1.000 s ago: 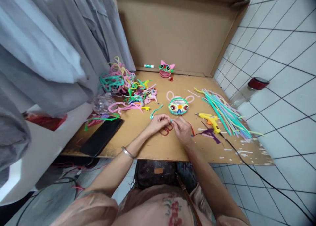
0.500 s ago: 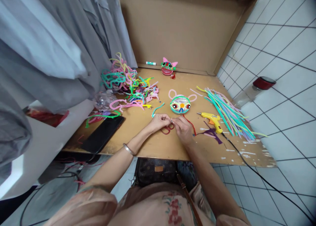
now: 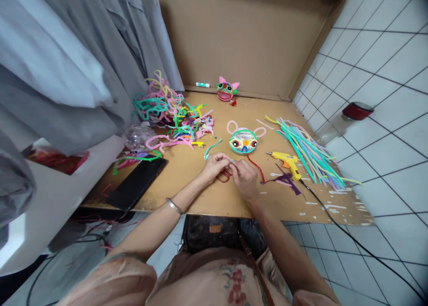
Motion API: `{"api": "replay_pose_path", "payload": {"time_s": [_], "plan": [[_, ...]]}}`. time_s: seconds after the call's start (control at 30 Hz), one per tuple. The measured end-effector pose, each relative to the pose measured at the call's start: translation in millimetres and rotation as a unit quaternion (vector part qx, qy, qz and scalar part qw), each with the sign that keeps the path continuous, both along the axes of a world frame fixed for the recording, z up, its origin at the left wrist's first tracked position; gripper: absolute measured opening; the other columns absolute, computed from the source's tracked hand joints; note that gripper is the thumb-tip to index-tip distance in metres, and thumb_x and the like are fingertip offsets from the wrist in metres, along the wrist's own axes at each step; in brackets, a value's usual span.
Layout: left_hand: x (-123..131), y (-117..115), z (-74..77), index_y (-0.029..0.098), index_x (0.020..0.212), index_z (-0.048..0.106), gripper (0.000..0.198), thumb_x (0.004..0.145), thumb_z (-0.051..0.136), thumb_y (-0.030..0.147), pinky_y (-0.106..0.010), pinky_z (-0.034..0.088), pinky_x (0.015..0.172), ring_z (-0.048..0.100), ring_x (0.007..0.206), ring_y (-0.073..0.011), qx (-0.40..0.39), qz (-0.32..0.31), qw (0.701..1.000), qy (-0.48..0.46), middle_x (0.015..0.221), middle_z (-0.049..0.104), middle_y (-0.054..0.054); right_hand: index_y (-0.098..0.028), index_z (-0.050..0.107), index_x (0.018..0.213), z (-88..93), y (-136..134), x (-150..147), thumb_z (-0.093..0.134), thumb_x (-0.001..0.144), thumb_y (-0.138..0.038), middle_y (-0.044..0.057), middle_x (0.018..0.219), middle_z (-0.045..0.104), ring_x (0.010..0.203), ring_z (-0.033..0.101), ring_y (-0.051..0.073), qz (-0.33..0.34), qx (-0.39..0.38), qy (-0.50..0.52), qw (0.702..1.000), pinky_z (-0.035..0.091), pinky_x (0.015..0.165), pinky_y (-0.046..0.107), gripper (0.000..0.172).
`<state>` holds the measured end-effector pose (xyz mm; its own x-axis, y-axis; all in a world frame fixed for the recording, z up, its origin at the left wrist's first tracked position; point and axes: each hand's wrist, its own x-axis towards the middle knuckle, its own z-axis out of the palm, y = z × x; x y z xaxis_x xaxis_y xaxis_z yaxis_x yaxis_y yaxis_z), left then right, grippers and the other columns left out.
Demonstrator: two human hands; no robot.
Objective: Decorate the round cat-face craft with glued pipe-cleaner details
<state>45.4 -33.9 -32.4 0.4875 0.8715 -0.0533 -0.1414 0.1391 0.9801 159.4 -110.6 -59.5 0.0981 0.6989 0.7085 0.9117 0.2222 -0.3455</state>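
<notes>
My left hand (image 3: 216,165) and my right hand (image 3: 245,176) meet over the table, fingertips pinched together. Between them is a small teal piece of pipe cleaner (image 3: 231,161), mostly hidden by the fingers. Under the hands show the red handles of scissors (image 3: 224,177). A short teal pipe cleaner (image 3: 211,148) lies just beyond my left hand. Past my right hand sits a round animal head (image 3: 243,142) with pink loop ears, red-and-black eyes and an orange nose. A red pipe cleaner (image 3: 257,169) trails beside my right hand.
Right of the hands lie a yellow glue gun (image 3: 286,162) with a black cord, purple scraps (image 3: 288,181) and a bundle of pipe cleaners (image 3: 307,152). On the left are a tangled pipe cleaner heap (image 3: 174,112) and a black phone (image 3: 137,182). A finished-looking head (image 3: 226,90) stands behind.
Both hands stay close together; the right fingers have shifted slightly and the teal piece shows more between the fingertips. The view has moved a little; the things on the table lie as before.
</notes>
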Motion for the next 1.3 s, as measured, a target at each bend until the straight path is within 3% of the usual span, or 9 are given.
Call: {"api": "replay_pose_path", "payload": {"time_s": [0.17, 0.3, 0.43, 0.6, 0.83, 1.0, 1.3], "plan": [[-5, 4, -0.4, 0.015, 0.056, 0.059, 0.013, 0.057, 0.056, 0.027, -0.018, 0.026, 0.044, 0.035, 0.043, -0.0043, 0.038, -0.057, 0.997, 0.032, 0.048, 0.049, 0.004, -0.019, 0.066, 0.085, 2.8, -2, 6, 0.044, 0.097, -0.027, 0.004, 0.070, 0.062, 0.067, 0.056, 0.015, 0.014, -0.009, -0.018, 1.000, 0.042, 0.064, 0.027, 0.026], [-10, 7, -2.7, 0.014, 0.061, 0.063, 0.011, 0.061, 0.056, 0.024, -0.019, 0.034, 0.048, 0.045, 0.048, -0.0067, 0.093, -0.060, 0.991, 0.069, 0.053, 0.057, 0.001, -0.019, 0.067, 0.088, 4.2, -2, 9, 0.044, 0.097, -0.025, 0.005, 0.075, 0.064, 0.070, 0.059, 0.015, 0.043, -0.026, -0.002, 0.999, 0.044, 0.066, 0.027, 0.025], [-15, 6, -1.5, 0.013, 0.073, 0.066, 0.016, 0.072, 0.056, 0.026, -0.021, 0.042, 0.055, 0.055, 0.055, -0.0100, 0.178, -0.092, 0.972, 0.121, 0.065, 0.067, -0.004, -0.019, 0.067, 0.089, 5.2, -1, 13, 0.047, 0.096, -0.025, 0.005, 0.078, 0.066, 0.072, 0.060, 0.015, 0.051, -0.032, 0.028, 0.998, 0.046, 0.068, 0.026, 0.023], [-19, 8, -0.7, 0.013, 0.076, 0.068, 0.017, 0.077, 0.058, 0.027, -0.020, 0.041, 0.054, 0.054, 0.054, -0.0094, 0.265, -0.099, 0.945, 0.165, 0.066, 0.069, -0.005, -0.019, 0.069, 0.091, 6.9, -2, 17, 0.044, 0.096, -0.025, 0.005, 0.078, 0.065, 0.073, 0.059, 0.015, 0.045, -0.058, 0.006, 0.997, 0.046, 0.070, 0.026, 0.025], [-17, 11, -4.8, 0.011, 0.066, 0.066, 0.018, 0.066, 0.070, 0.028, -0.019, 0.037, 0.048, 0.051, 0.047, -0.0078, 0.136, -0.107, 0.976, 0.136, 0.058, 0.065, -0.004, -0.022, 0.070, 0.088, 12.3, -3, 16, 0.041, 0.097, -0.024, 0.005, 0.077, 0.061, 0.075, 0.055, 0.015, 0.048, -0.069, -0.059, 0.995, 0.041, 0.068, 0.025, 0.030], [-17, 10, -1.5, 0.011, 0.062, 0.064, 0.010, 0.059, 0.064, 0.020, -0.020, 0.042, 0.052, 0.056, 0.052, -0.0096, 0.058, -0.125, 0.985, 0.104, 0.061, 0.068, -0.005, -0.022, 0.069, 0.088, 14.9, -4, 11, 0.043, 0.096, -0.022, 0.005, 0.081, 0.062, 0.077, 0.054, 0.016, 0.036, -0.045, -0.083, 0.995, 0.041, 0.069, 0.026, 0.027], [-7, 10, 4.2, 0.015, 0.053, 0.058, 0.009, 0.056, 0.057, 0.022, -0.019, 0.028, 0.046, 0.036, 0.043, -0.0053, 0.053, 0.006, 0.998, 0.014, 0.045, 0.049, 0.004, -0.019, 0.065, 0.100, 5.0, -3, -5, 0.036, 0.096, -0.019, 0.007, 0.083, 0.066, 0.079, 0.061, 0.017, -0.009, -0.035, 0.028, 0.999, 0.046, 0.071, 0.028, 0.028]]}}
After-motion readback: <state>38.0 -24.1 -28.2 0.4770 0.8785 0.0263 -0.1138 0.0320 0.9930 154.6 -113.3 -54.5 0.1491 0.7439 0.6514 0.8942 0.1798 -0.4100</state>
